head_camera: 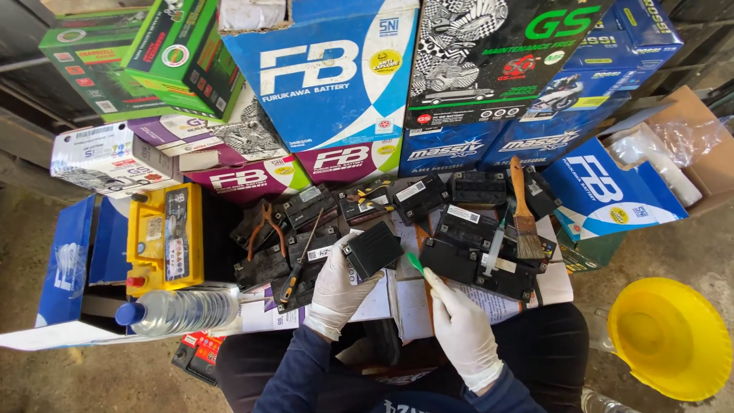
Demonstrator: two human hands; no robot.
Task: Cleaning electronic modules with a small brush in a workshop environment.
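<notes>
Gloved, both hands sit just above my lap. My left hand (336,287) grips a small black battery (372,249), tilted, lifted clear of the surface (552,284). My right hand (461,329) is closed around a thin green-tipped tool (415,264); its tip points at the lower edge of the held battery, very near it, but I cannot tell whether it touches.

Progress, as judged from the layout: one unit is in hand and being worked on with the tool. Several more small black batteries (474,256) lie on the paper-covered surface ahead, unsorted, some overlapping. I see nothing that marks which are finished and which are not, so I log the count done as unknown. My guess is that most of the pile is still to go.

Tools at rest:
- paintbrush (524,218) lying across the batteries to the right
- screwdriver (300,260) lying on the batteries to the left
- orange-handled pliers (264,226) beside it, further left

Also present: yellow battery (164,237) to the left, clear plastic bottle with a blue cap (180,312) lying on its side below it, yellow funnel (671,336) on the floor at right, apart from the work. Stacked cardboard boxes (336,76) close off the back.
</notes>
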